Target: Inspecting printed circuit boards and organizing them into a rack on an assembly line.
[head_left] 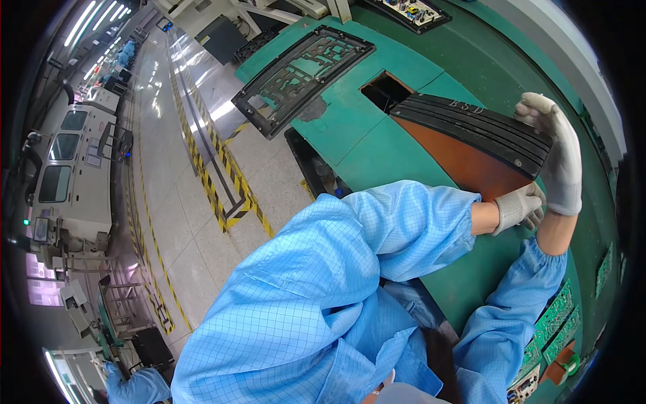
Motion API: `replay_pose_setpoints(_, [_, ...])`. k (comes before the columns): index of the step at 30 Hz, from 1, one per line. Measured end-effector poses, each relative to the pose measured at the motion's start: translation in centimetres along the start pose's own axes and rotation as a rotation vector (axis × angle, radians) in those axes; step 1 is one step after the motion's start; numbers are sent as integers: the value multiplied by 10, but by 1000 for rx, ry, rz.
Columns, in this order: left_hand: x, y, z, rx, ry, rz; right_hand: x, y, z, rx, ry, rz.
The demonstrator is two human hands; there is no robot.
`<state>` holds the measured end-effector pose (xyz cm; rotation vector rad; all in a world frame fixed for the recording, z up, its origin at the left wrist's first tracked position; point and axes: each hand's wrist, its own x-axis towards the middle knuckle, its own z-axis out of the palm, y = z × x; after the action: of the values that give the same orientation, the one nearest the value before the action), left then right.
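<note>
A black ridged bin-like piece (471, 124) with a brown-orange face (444, 151) lies tilted over the green bench at the right. My right hand (555, 145), in a whitish glove, is at its right end with bent fingers around the upper corner. My left hand (520, 207), in a similar glove, is just below the near right corner, close to my right wrist. Its fingers are curled inward, and what they hold, if anything, is hidden. Both arms are in blue checked sleeves.
A black frame with cut-outs (303, 74) lies on the green bench (350, 135), near a square opening (385, 91). Green circuit boards (555, 313) lie at the lower right, and a populated board (414, 12) at the far edge. Striped floor tape (202, 161) and machines (74, 161) are to the left.
</note>
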<state>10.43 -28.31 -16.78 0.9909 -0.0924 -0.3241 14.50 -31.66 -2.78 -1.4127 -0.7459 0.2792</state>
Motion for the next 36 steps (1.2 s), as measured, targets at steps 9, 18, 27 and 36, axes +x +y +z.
replay_pose_setpoints(9, [11, -7, -4, 103, -55, 18, -2, -11, 26, -384, 87, -23])
replay_pose_setpoints(18, [3, -3, 2, 115, -42, 181, -2, -5, 22, -314, 71, -47])
replay_pose_setpoints(27, [-3, 3, 3, 335, -42, 95, -2, -3, 20, -301, 63, -44])
replay_pose_setpoints(36, [-105, 76, -8, 630, -233, 31, 2, 2, 14, -298, 10, -73])
